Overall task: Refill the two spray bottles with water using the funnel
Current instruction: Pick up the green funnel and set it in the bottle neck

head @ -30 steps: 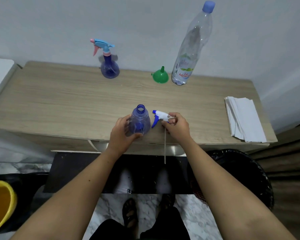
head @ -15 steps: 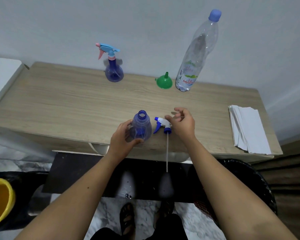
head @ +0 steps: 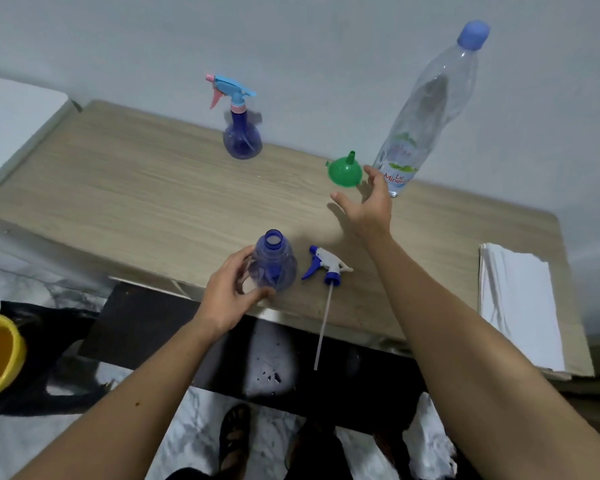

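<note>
Wooden table (head: 125, 202) edge — left hand (head: 227, 296) grips the uncapped bottle (head: 274, 261), right hand (head: 369, 206) spread, empty, near the funnel (head: 344, 171).

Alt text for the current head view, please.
Left hand grips an uncapped blue spray bottle at the table's near edge, its trigger head lying alongside, while the open right hand reaches toward a green funnel beside a tall water bottle.
</note>
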`<move>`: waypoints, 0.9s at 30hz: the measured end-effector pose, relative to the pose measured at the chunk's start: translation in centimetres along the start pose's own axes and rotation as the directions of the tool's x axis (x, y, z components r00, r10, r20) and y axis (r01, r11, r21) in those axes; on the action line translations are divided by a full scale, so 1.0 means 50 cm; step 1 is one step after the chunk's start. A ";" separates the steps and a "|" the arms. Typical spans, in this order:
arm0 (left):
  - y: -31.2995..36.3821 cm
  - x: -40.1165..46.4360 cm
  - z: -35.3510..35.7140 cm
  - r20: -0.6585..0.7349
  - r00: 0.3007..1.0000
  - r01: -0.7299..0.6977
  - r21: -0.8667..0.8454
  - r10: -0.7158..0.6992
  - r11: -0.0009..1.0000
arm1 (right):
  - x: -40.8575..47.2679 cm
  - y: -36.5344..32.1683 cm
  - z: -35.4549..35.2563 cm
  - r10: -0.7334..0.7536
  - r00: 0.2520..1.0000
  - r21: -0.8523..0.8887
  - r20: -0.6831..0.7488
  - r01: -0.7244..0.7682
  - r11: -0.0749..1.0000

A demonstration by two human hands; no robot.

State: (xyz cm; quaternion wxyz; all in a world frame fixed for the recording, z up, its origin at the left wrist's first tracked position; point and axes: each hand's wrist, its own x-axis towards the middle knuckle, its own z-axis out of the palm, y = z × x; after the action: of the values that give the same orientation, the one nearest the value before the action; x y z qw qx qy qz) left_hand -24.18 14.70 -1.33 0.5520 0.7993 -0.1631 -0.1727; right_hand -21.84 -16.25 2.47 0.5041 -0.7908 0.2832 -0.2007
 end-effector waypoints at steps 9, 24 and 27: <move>0.011 -0.008 0.013 -0.032 0.999 0.030 0.049 -0.029 0.998 | 0.122 0.031 0.056 -0.065 0.998 -0.108 0.023 0.067 0.992; 0.015 -0.016 0.017 -0.073 0.996 0.054 0.055 -0.050 0.997 | 0.153 0.059 0.079 -0.170 0.985 -0.293 0.038 0.173 0.940; 0.010 -0.014 0.017 -0.077 0.996 0.047 0.068 -0.042 0.997 | 0.137 0.043 0.070 -0.187 0.982 -0.258 0.035 0.190 0.947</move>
State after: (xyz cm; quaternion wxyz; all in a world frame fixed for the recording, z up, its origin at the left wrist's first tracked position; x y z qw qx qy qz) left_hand -25.24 14.15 -1.10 0.5256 0.8274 -0.1304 -0.1488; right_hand -15.07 -19.00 -0.72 0.3760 -0.8745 0.2276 -0.2049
